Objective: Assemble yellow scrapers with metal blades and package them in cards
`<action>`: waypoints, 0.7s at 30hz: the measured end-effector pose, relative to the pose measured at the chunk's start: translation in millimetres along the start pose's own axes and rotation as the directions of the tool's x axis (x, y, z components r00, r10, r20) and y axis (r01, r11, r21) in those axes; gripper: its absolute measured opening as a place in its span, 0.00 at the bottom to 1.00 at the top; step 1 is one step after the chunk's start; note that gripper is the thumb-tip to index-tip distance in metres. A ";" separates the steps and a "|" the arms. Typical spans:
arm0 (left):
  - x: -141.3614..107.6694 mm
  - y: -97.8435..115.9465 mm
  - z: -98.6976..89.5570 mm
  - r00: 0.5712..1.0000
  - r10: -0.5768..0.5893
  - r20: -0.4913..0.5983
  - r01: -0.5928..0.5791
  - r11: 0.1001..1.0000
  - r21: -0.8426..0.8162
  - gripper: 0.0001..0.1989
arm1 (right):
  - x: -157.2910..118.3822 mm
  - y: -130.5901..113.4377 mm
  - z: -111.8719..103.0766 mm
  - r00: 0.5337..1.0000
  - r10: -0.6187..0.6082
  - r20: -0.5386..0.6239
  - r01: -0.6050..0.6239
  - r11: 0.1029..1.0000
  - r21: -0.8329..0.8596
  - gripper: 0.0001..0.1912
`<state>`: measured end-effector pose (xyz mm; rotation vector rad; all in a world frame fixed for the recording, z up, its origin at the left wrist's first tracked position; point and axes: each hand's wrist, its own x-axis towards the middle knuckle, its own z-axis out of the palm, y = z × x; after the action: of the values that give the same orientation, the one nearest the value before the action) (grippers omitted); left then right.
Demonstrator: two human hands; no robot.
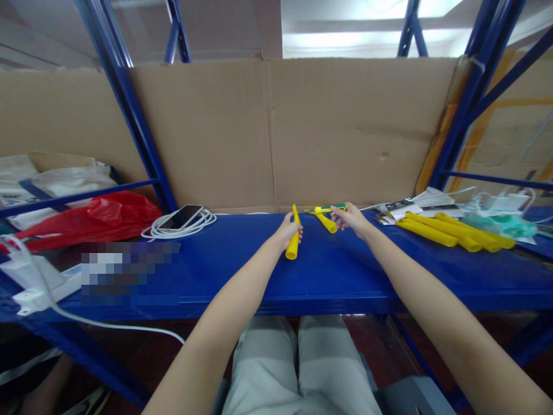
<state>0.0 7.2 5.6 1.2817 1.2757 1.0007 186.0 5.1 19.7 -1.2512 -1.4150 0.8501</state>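
Observation:
My left hand [285,231] is closed round a yellow tube [292,250], which stands tilted over the blue shelf top with its open wide end toward me. In my right hand [351,219] is a screwdriver [324,210] with a yellow and green handle; its thin shaft points left toward the held tube, without visibly touching it. Just below the screwdriver, a second yellow tube [330,225] lies on the shelf top, close to my right fingers. The fingertips of both hands are small in view.
Several yellow tubes [447,231] lie in a pile at the right, beside papers [400,208] and a green plastic bag [501,226]. A phone [184,217] rests on a coiled white cable [207,219] at left, near a red bag [116,216]. Cardboard [207,138] walls the back.

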 end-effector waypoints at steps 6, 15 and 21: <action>-4.9 2.3 0.7 1.000 -0.006 0.006 0.006 1.000 -0.003 0.34 | 0.4 2.5 -0.1 0.996 0.044 -0.083 -0.055 0.989 -0.136 0.19; -0.4 0.0 -0.5 1.000 -0.004 -0.009 0.004 1.000 -0.002 0.35 | 0.4 -0.1 2.2 1.000 0.012 -0.007 -0.011 0.998 0.061 0.10; -1.5 0.6 -0.5 1.000 -0.006 -0.003 0.006 1.000 0.000 0.33 | 0.1 -0.6 1.7 0.999 -0.053 -0.003 0.052 0.995 -0.085 0.10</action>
<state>-0.6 5.9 6.5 1.2761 1.2807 0.9995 184.3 5.4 19.9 -1.2733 -1.4861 0.7573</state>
